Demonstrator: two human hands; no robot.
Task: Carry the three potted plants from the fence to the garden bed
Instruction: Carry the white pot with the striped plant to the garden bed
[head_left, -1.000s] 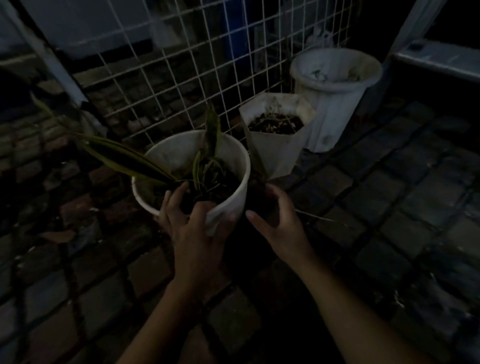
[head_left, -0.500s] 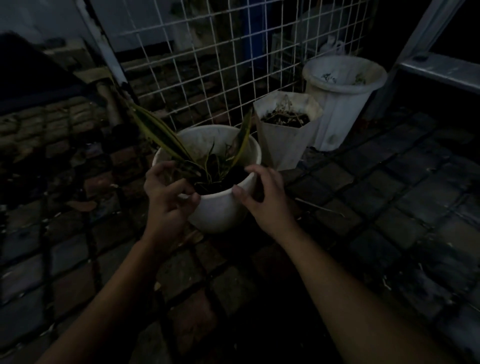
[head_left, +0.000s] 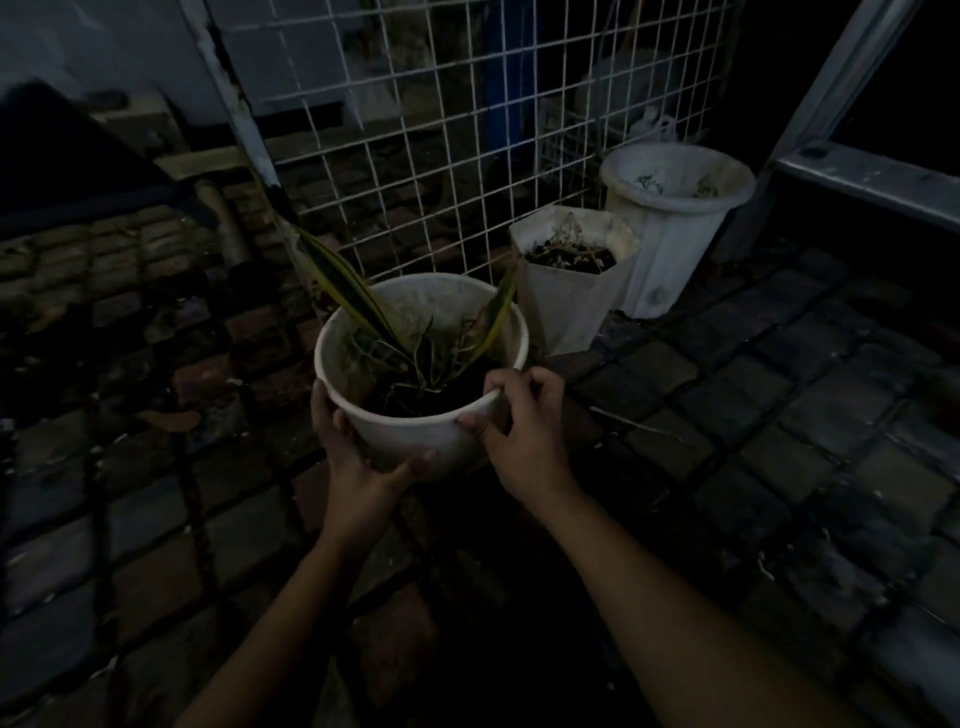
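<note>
- Presently, item one: round white pot (head_left: 415, 431) with a striped, sword-leaved plant (head_left: 358, 301), held between both hands just in front of the wire fence (head_left: 467, 130), over the brick paving (head_left: 779, 415). Whether its base has left the ground cannot be told.
- Handling, judged: soil-filled, so likely moderately heavy; plastic-looking wall, stiff but smooth and possibly slippery. The rolled rim offers the surest purchase, with a palm under the belly for support. Long leaves look bendable and easily creased; keep them clear of the mesh.
- Left hand (head_left: 353, 462): spread wide, cupped against the pot's lower left wall, thumb stretched along the front, fingers wrapped out of sight behind.
- Right hand (head_left: 524, 426): fingers curled, pinching the rim at the pot's right side, thumb on the outer wall, fingertips hooked over the lip.
- Item two: angular white pot (head_left: 571, 306) with dry twiggy growth, just beside the first, against the fence.
- Item three: taller white pot (head_left: 670, 234), touching or nearly touching item two, farther right.
- Garden bed: not in view.
</note>
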